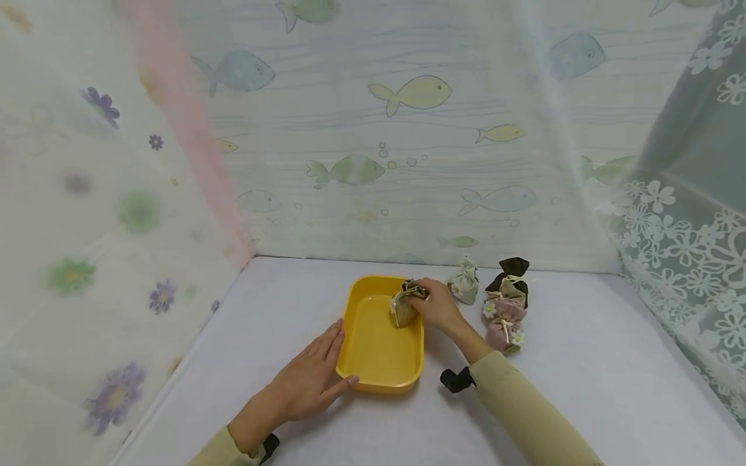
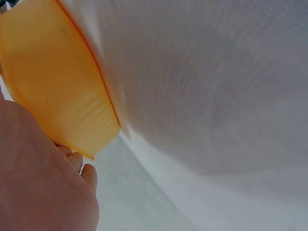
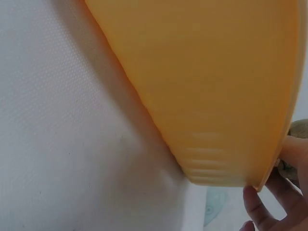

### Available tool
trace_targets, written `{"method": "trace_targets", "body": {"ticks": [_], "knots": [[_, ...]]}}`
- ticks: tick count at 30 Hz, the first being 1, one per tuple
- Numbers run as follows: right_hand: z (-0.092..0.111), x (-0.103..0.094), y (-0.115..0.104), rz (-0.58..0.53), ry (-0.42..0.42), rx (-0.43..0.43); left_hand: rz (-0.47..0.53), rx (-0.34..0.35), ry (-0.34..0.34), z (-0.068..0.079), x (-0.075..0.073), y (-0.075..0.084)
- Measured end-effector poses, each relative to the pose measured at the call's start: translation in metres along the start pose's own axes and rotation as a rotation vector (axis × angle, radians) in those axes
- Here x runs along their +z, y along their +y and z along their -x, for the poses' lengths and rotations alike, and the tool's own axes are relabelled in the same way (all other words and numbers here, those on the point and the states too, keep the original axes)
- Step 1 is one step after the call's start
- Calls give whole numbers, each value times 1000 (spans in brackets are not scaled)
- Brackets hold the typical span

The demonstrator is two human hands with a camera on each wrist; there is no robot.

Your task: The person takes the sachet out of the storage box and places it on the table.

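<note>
My right hand [image 1: 438,308] pinches a small olive drawstring pouch [image 1: 403,312] by its gathered top, over the far right part of a yellow tray [image 1: 381,370]. In the right wrist view, fingers [image 3: 257,209] of that hand reach past the tray's rim, with the pouch [image 3: 299,129] mostly hidden behind it. My left hand [image 1: 305,375] lies along the tray's left side, fingers straight and thumb at the near left corner. The left wrist view shows this hand [image 2: 43,178] against the outer wall of the tray [image 2: 62,82].
Right of the tray stands a pale pouch [image 1: 464,283]. Beside it are a dark brown pouch [image 1: 514,266] and a pink pouch [image 1: 507,317] with a white flower, grouped with an olive one. A fish-print curtain [image 1: 350,213] hangs behind the white table [image 1: 280,304].
</note>
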State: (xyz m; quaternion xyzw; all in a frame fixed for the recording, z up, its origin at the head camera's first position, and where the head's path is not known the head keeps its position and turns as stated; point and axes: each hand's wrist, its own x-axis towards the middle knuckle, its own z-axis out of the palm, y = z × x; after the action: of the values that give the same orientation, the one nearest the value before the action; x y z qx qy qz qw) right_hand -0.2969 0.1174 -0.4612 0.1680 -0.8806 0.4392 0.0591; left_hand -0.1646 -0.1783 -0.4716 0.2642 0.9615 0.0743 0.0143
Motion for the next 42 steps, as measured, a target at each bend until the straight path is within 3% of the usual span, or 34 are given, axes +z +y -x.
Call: {"method": "trace_targets", "body": {"ticks": [11, 23, 33, 38, 42], "knots": [[12, -16, -6, -23, 5, -87, 1, 1, -4, -1, -1, 0], [19, -25, -4, -24, 48, -51, -2, 15, 8, -6, 2, 3], [27, -62, -16, -89, 69, -54, 12, 5, -5, -2, 6, 2], [36, -75, -9, -36, 123, -18, 12, 6, 5, 0, 4, 0], [41, -72, 3, 51, 169, 12, -7, 22, 27, -1, 2, -2]]}}
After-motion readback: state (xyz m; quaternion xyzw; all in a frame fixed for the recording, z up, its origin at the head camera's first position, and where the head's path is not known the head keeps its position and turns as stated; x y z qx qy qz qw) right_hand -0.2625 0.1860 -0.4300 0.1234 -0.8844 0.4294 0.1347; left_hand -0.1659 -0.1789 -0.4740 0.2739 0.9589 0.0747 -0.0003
